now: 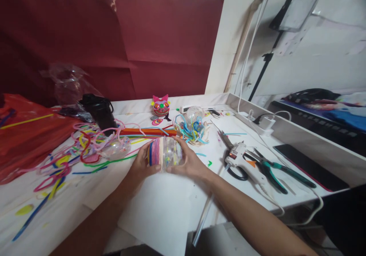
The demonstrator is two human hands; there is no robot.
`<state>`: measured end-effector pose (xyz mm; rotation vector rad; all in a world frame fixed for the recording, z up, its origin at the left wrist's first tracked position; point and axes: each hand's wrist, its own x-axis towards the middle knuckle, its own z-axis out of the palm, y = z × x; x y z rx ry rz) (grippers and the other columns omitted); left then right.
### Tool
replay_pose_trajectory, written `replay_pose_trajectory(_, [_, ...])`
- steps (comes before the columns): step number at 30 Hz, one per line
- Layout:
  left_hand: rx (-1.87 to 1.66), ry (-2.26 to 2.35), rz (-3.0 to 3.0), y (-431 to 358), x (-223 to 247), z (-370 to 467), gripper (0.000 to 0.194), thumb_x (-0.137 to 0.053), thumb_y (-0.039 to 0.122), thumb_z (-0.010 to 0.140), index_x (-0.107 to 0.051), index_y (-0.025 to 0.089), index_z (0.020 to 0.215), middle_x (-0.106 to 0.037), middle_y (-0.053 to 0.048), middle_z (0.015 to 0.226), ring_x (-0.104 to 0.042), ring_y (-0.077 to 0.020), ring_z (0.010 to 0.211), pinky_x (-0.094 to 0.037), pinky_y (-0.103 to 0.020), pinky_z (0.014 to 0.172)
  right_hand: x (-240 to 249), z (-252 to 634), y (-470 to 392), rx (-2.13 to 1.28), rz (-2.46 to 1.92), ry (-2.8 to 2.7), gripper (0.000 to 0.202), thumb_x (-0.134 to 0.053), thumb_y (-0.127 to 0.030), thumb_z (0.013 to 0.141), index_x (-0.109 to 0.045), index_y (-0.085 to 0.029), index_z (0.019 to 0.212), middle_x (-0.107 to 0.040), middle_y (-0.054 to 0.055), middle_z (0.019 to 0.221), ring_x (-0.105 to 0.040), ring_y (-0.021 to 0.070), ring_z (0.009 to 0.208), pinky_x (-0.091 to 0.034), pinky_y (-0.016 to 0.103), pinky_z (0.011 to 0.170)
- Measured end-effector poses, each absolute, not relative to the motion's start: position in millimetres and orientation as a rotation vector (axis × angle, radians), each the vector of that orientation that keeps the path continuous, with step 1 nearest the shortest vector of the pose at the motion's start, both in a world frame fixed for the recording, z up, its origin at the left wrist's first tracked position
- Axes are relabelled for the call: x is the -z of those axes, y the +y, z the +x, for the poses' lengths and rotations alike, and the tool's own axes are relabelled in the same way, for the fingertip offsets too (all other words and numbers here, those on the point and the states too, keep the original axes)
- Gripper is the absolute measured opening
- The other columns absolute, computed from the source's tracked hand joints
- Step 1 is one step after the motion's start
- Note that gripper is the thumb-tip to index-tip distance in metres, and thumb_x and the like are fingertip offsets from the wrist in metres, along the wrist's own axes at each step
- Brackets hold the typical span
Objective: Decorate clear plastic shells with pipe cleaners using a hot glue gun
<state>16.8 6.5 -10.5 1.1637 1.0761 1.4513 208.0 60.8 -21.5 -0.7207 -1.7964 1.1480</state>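
Observation:
Between both hands is a clear plastic ball (170, 153), its left half wound with blue, pink and cream pipe cleaners. My left hand (143, 162) closes round the wrapped side, thumb toward me. Round the bare, see-through side my right hand (190, 160) is closed, its thumb also at the front. Yellowish marks show on the clear part. The ball is held above a white sheet of paper (157, 210). Just behind it lies a bundle of orange and red pipe cleaners (143, 132).
Loose pipe cleaners (60, 172) and a black bottle (98, 113) crowd the left. A small pink animal-face figure (161, 106) stands at the back. On the right lie a glue gun (238, 155), scissors (225, 139), green-handled pliers (276, 172) and a phone (310, 166). A white cord crosses there.

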Motion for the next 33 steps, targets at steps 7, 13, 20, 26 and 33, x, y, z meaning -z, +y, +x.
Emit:
replay_pose_trajectory(7, [-1.524,1.037,1.154,5.9,12.4,19.3,0.088,-0.088,0.046,0.053,-0.05,0.026,0.131,-0.054,-0.011,0.143,-0.047,-0.0354,0.135,-0.042,-0.044,0.108,13.1,208.3,55.0,-0.982,-0.725,-1.921,0.105,-0.087,-0.034,0.058,-0.033,-0.025,0.148,-0.041,0.013,0.151,-0.043,0.0315,0.138,-0.036,0.047,0.113])
replay_pose_trajectory(13, [-1.533,1.175,1.233,7.0,14.7,17.7,0.089,-0.088,0.05,0.053,-0.05,0.025,0.129,-0.058,-0.011,0.136,-0.054,-0.0339,0.126,-0.045,-0.043,0.104,14.1,207.1,53.5,-0.873,-0.703,-2.012,0.107,-0.085,-0.034,0.06,-0.03,-0.024,0.151,-0.039,0.015,0.152,-0.04,0.0323,0.14,-0.037,0.049,0.112])
replay_pose_trajectory(20, [-1.542,1.197,1.306,6.4,12.4,17.7,0.08,-0.085,0.043,0.057,-0.049,0.026,0.127,-0.06,-0.009,0.132,-0.056,-0.031,0.123,-0.046,-0.041,0.102,12.4,208.1,52.6,-0.829,-0.689,-2.041,0.108,-0.085,-0.031,0.06,-0.028,-0.028,0.152,-0.04,0.014,0.151,-0.041,0.0324,0.139,-0.041,0.048,0.108])
replay_pose_trajectory(26, [-1.531,1.18,1.314,6.3,13.2,15.8,0.081,-0.086,0.04,0.057,-0.047,0.026,0.127,-0.058,-0.01,0.132,-0.055,-0.0309,0.123,-0.046,-0.042,0.102,11.2,209.0,52.8,-0.778,-0.638,-2.068,0.107,-0.085,-0.03,0.061,-0.027,-0.026,0.152,-0.041,0.015,0.15,-0.042,0.0325,0.138,-0.042,0.048,0.108])
replay_pose_trajectory(33, [-1.545,1.164,1.356,5.0,14.9,15.9,0.08,-0.086,0.039,0.057,-0.047,0.028,0.127,-0.059,-0.008,0.13,-0.055,-0.0314,0.123,-0.046,-0.041,0.101,13.6,209.0,54.6,-0.646,-0.562,-2.089,0.104,-0.083,-0.032,0.065,-0.025,-0.025,0.151,-0.042,0.016,0.147,-0.043,0.0308,0.137,-0.037,0.048,0.113])
